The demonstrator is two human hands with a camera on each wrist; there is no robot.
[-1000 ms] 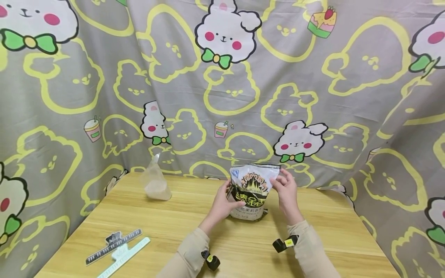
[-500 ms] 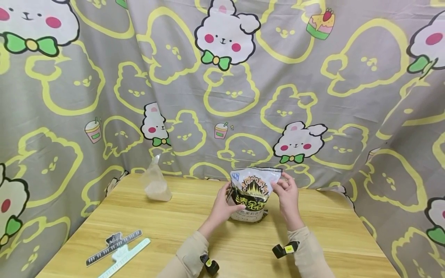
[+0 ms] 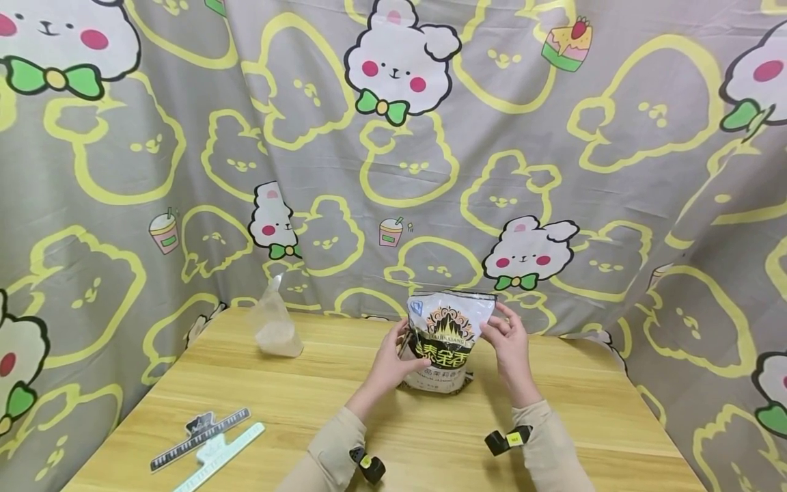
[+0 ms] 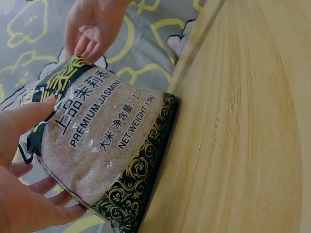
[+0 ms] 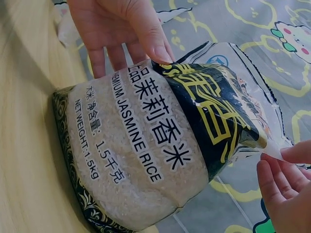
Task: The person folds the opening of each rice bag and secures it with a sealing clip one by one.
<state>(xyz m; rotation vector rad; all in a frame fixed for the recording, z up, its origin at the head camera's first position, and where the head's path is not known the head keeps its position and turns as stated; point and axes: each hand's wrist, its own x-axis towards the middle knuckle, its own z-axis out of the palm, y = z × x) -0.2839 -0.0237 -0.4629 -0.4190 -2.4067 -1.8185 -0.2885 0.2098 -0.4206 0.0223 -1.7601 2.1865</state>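
A bag of jasmine rice [image 3: 444, 345] stands upright on the wooden table, its flat top edge raised. My left hand [image 3: 393, 359] grips the bag's left side, the thumb across the front and the fingers along the side. At the upper right edge, my right hand [image 3: 512, 348] pinches the white film between thumb and fingers, as the right wrist view shows on the bag [image 5: 146, 141]. Through the lower clear window in the left wrist view, white grains fill the rice bag [image 4: 102, 131]. The back of the bag is hidden.
Farther left stands a translucent plastic bag [image 3: 278, 335] with whitish contents and a twisted top. Two long bag clips lie at the front left, a black one [image 3: 199, 441] and a mint one [image 3: 224, 456]. A patterned curtain [image 3: 332, 171] hangs behind the table [image 3: 320, 396].
The bag's top edge dips slightly, then comes back up, with small shifts of the right hand. Both hands keep their hold, and the bag stays in the same spot.
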